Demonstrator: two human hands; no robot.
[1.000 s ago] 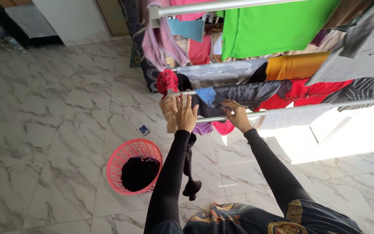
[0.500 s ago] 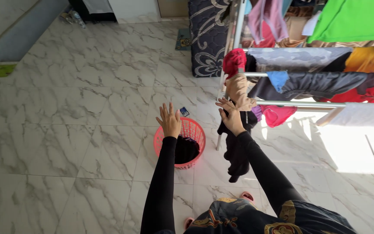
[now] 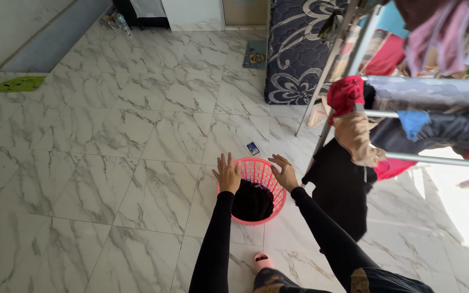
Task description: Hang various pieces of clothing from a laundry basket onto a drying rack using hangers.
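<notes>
My left hand [image 3: 227,173] and my right hand [image 3: 285,173] are both spread open, empty, just above the rim of a pink plastic laundry basket [image 3: 268,172] on the marble floor. Dark clothes [image 3: 252,199] lie inside the basket. To the right a metal drying rack [image 3: 403,114] carries several garments: a red one [image 3: 345,93], a tan one [image 3: 357,138], a grey one and a dark one with a blue patch. A black garment [image 3: 342,187] hangs down from the rack's lower rail, right of my right arm.
A dark patterned mattress [image 3: 295,51] leans upright behind the rack. A small blue card [image 3: 253,148] lies on the floor beyond the basket. A green cloth [image 3: 20,83] lies far left. My foot in a pink slipper [image 3: 262,261] is near the bottom.
My hands have come down from the rack rail to the basket. The black garment left my hands and now hangs on the rack. My view tilted down toward the floor.
</notes>
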